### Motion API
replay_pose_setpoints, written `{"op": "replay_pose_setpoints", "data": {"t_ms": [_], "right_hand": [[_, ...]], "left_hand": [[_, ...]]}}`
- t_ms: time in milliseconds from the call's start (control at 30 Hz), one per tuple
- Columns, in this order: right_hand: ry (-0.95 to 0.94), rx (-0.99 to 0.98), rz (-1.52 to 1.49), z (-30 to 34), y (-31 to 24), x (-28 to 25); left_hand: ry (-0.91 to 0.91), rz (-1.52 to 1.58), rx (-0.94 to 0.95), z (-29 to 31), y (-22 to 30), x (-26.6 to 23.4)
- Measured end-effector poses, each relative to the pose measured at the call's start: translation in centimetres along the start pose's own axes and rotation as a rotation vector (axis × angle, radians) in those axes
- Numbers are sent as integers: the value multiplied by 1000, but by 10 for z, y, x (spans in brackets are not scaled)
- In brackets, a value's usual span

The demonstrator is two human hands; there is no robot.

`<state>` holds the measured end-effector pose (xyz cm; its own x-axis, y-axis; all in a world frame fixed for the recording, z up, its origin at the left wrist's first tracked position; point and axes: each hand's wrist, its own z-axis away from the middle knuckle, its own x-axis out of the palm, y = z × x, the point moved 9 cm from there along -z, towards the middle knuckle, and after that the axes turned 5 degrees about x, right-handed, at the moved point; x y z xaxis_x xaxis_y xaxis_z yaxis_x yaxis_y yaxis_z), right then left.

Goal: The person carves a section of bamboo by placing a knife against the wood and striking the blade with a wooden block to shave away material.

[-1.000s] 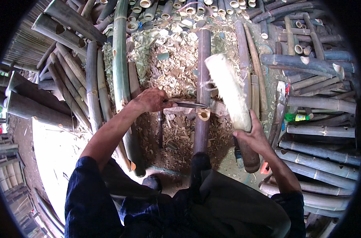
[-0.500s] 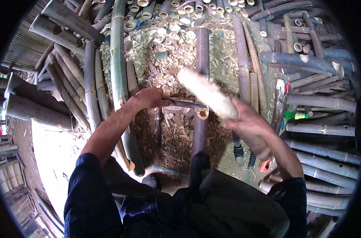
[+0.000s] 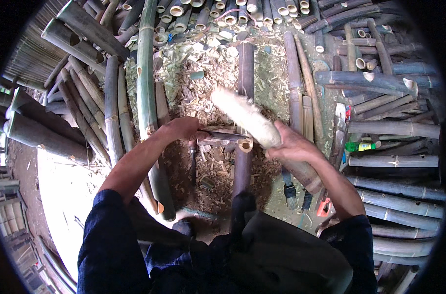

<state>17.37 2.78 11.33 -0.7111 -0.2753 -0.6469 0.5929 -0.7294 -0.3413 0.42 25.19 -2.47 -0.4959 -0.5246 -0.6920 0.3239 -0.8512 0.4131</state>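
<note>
My left hand (image 3: 183, 128) is closed around the handle of a knife (image 3: 223, 135) with a long dark blade. Its blade lies crosswise over a dark bamboo pole (image 3: 242, 166), next to a pale notch with a hole cut in it. In my right hand (image 3: 294, 143) is a pale, rough-surfaced wooden club (image 3: 245, 116), slanting up and left above the blade's far end. The club covers part of the pole. A brown cylinder (image 3: 303, 174) shows below the right hand; whether it belongs to the club, I cannot tell.
Wood chips (image 3: 213, 93) cover the ground. A long green bamboo pole (image 3: 147, 73) lies left, beside a narrow handled tool (image 3: 193, 161). Stacked bamboo (image 3: 394, 128) fills the right, with a green bottle (image 3: 360, 146). A brush (image 3: 290, 193) lies near the right forearm.
The view has shifted slightly. My right hand and the club appear a little farther left in the picture. My left hand keeps the knife blade across the bamboo pole.
</note>
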Motion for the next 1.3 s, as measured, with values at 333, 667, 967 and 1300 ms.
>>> {"op": "replay_pose_setpoints", "data": {"t_ms": [333, 667, 967, 1300], "right_hand": [[504, -153, -542, 58, 39, -51], [451, 19, -647, 96, 97, 0], [407, 68, -621, 112, 126, 77], [453, 96, -999, 125, 123, 39]], "left_hand": [[327, 150, 156, 27, 13, 23], [209, 59, 195, -19, 59, -23], [92, 1, 76, -33, 53, -14], [571, -305, 330, 50, 84, -1]]}}
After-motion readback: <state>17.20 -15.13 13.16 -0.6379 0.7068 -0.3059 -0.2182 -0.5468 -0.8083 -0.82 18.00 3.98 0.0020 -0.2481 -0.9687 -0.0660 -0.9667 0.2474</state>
